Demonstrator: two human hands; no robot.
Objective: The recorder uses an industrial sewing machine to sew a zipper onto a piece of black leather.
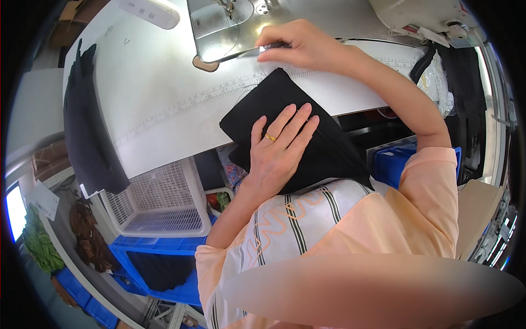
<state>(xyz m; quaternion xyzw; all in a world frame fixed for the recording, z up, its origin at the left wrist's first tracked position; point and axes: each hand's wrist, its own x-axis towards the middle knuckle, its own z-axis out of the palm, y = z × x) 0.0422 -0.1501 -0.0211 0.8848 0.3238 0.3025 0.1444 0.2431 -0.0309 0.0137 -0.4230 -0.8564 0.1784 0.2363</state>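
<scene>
My left hand (pixel 278 147), with a gold ring on one finger, lies flat with its fingers spread on a folded piece of black cloth (pixel 249 119). The cloth rests partly on the white table and partly over my lap, one corner pointing away from me. Beyond that corner, my right hand (pixel 309 48) is closed around a small dark tool (pixel 282 44) with a shiny metal end, its kind mostly hidden by the fingers. It hovers at the front edge of the sewing machine's metal bed (pixel 323 22), apart from the cloth.
A ruler strip (pixel 192 100) is marked along the white table (pixel 148 71). Dark cloth pieces (pixel 90 120) hang over its left end. The sewing machine head (pixel 422 19) stands far right. Below left are a white plastic basket (pixel 159 197) and a blue crate (pixel 159 245).
</scene>
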